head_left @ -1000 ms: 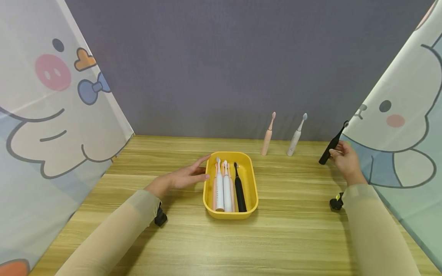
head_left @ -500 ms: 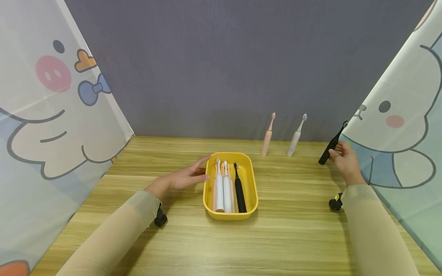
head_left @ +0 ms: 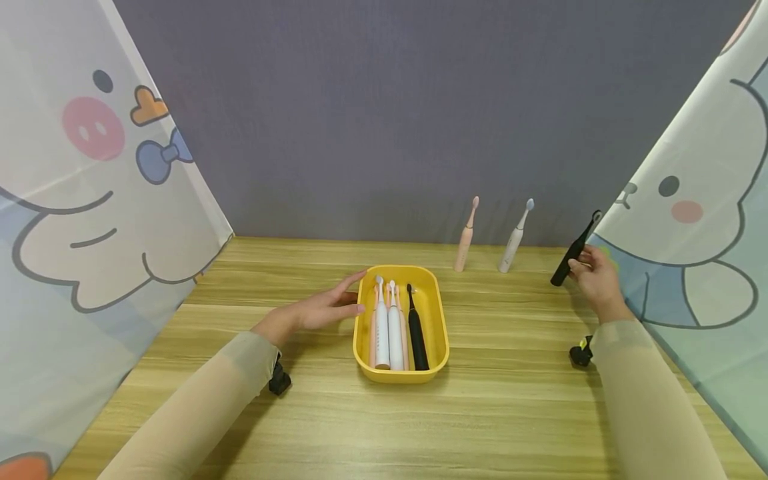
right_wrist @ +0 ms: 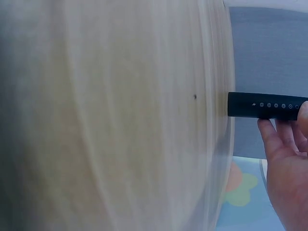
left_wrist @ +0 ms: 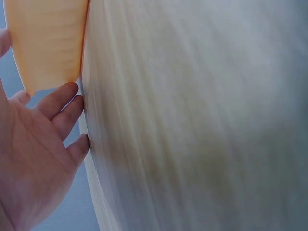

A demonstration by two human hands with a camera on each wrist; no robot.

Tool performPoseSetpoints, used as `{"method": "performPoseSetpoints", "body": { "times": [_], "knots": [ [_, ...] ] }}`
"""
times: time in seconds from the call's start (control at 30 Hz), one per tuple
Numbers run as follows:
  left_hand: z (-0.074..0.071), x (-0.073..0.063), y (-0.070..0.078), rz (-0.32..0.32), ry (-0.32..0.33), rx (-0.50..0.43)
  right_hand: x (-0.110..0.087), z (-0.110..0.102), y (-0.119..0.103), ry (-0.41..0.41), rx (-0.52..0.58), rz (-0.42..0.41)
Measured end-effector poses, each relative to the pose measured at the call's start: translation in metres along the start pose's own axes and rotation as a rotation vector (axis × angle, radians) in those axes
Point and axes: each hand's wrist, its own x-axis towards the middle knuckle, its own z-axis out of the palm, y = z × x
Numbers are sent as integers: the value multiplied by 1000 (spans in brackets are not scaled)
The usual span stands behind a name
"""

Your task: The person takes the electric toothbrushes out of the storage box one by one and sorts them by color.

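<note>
My right hand (head_left: 596, 280) pinches a black electric toothbrush (head_left: 572, 257) between thumb and fingers at the table's back right. The brush stands nearly upright, its base at the wood; a row of small symbols runs along its black handle (right_wrist: 269, 105) in the right wrist view. At the left side of a yellow bin (head_left: 445, 333), my left hand (head_left: 315, 310) rests with fingers fairly straight, touching the wall. Inside the bin lie white (head_left: 382, 333), pink and black electric toothbrushes (head_left: 417, 339). In the left wrist view, fingertips meet the bin's outer wall (left_wrist: 48, 43).
A pink electric toothbrush (head_left: 465, 243) and a white one (head_left: 513, 245) stand upright near the table's back edge, left of the held brush. A grey panel (head_left: 360, 133) rises behind the wooden table (head_left: 288, 427). Printed cloths (head_left: 702, 267) flank both sides.
My right hand has shifted the black electric toothbrush slightly to the left. The left hand stays at the bin, and the other toothbrushes keep their places.
</note>
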Motion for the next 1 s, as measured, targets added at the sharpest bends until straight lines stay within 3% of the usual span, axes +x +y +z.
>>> {"method": "performPoseSetpoints", "body": {
  "times": [0.13, 0.3, 0.53, 0.67, 0.87, 1.0],
  "knots": [
    [0, 0, 1, -2, 0, 1, -1, 0, -1, -8, -16, 6],
    [0, -1, 1, 4, 1, 8, 0, 0, 0, -12, -155, 12],
    [0, 0, 1, -7, 2, 4, -5, -7, -3, -52, -256, 4],
    [0, 0, 1, -14, -1, -7, -10, -14, -7, -57, -165, 12],
    [0, 1, 0, -10, -5, -14, -21, -23, -9, -40, 141, 35],
    [0, 0, 1, -12, -4, -11, -28, -28, -9, -35, 176, 53]
  ]
}}
